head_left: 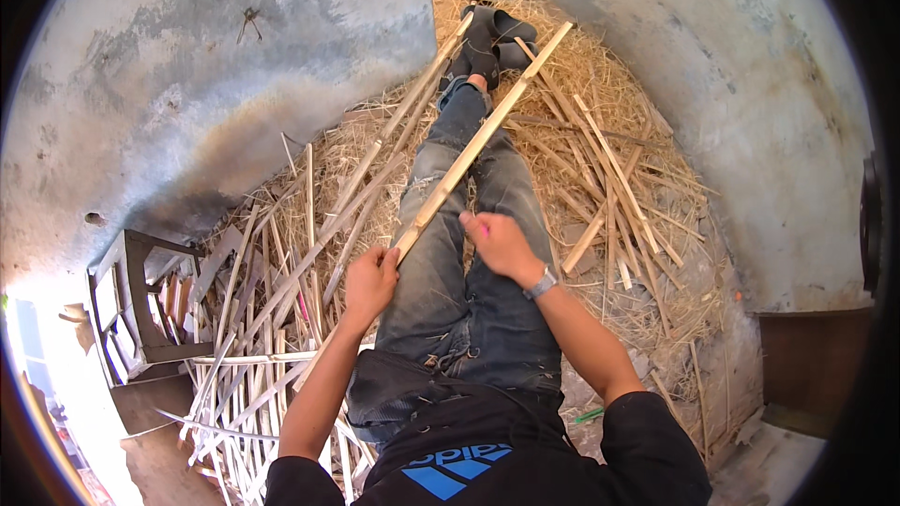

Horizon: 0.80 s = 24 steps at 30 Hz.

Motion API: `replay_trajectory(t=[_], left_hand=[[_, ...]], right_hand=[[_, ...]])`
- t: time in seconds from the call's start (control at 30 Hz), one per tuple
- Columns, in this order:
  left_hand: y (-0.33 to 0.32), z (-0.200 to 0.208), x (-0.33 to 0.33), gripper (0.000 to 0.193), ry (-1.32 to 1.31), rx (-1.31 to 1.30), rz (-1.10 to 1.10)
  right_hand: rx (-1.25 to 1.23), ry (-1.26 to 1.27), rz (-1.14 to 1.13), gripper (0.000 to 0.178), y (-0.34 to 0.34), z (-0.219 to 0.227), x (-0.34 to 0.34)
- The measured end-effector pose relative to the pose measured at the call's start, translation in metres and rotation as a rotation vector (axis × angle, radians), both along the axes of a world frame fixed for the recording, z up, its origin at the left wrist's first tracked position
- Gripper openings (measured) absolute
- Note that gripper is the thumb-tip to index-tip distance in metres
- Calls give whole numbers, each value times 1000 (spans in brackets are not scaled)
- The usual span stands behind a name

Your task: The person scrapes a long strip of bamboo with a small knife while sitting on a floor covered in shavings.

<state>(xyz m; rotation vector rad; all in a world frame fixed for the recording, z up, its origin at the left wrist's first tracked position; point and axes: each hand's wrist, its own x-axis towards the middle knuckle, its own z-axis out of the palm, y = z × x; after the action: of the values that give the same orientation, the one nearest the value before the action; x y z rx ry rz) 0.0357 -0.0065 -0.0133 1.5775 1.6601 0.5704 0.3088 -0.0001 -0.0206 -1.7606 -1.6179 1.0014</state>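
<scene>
A long pale split bamboo strip (pixel 487 128) lies slantwise over my outstretched legs, its far end by my shoes. My left hand (pixel 372 283) is closed on the strip's near end, thumb on top. To the right of the strip, above my thigh, is my right hand (pixel 502 245), its fingers curled and its thumb pointing left. A small pink spot shows at those fingers, but I cannot make out what they hold. The right hand looks apart from the strip. A watch (pixel 541 283) is on my right wrist.
Many loose strips (pixel 272 384) are heaped at my left, and more strips (pixel 609 178) lie on shavings (pixel 562 66) to the right. A dark open frame (pixel 155 305) stands at the left. Worn grey walls (pixel 712 84) curve around both sides. A small green object (pixel 589 415) lies near my right elbow.
</scene>
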Motion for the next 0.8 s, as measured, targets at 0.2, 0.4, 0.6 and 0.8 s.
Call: replay_trajectory(t=[0.2, 0.4, 0.6, 0.8], left_hand=[[-2, -2, 5, 40, 105, 78, -41], [-6, 2, 6, 40, 133, 104, -45], [-16, -9, -9, 38, 5, 136, -48], [-29, -15, -32, 36, -28, 117, -39]], right_hand=[[-36, -165, 133, 67, -30, -9, -28], [-81, -188, 138, 68, -28, -2, -30], [-51, -288, 137, 66, -34, 1, -40], [51, -372, 216, 65, -38, -5, -41]])
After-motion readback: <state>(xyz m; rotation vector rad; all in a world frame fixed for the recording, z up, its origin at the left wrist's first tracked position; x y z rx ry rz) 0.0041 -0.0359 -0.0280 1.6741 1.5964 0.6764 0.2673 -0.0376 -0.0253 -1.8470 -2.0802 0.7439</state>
